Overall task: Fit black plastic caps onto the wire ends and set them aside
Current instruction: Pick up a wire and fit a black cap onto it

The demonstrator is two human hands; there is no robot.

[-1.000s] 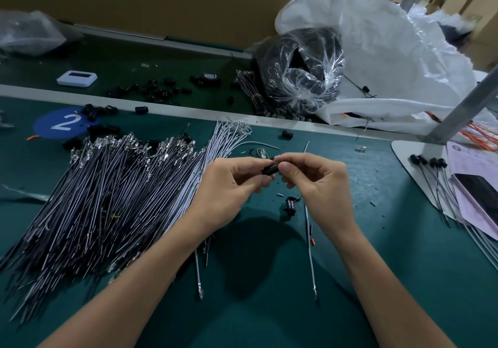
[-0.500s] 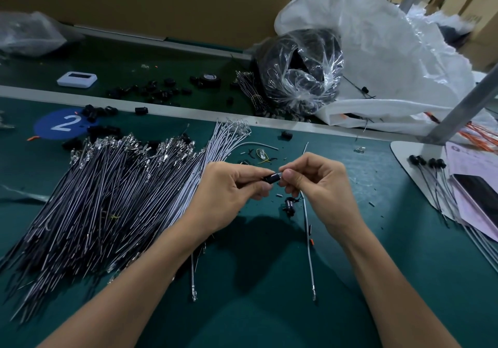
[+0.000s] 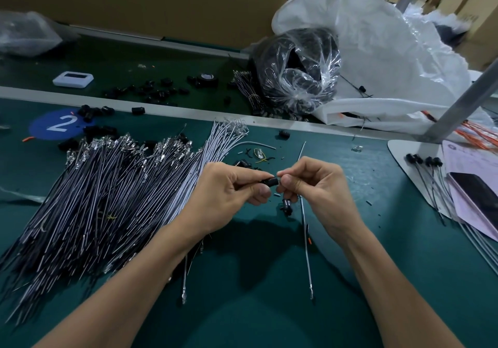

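Centrally, left hand [image 3: 229, 199] and right hand [image 3: 318, 188] pinch one small, glossy black cap [image 3: 271, 181] between fingertips.

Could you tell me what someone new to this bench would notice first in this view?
Most likely the two hands meeting at the centre: the left hand and right hand pinch a small black cap between them above the green table. Next comes the big fan of wires spread across the left. At the far right, a few capped wires lie set aside.
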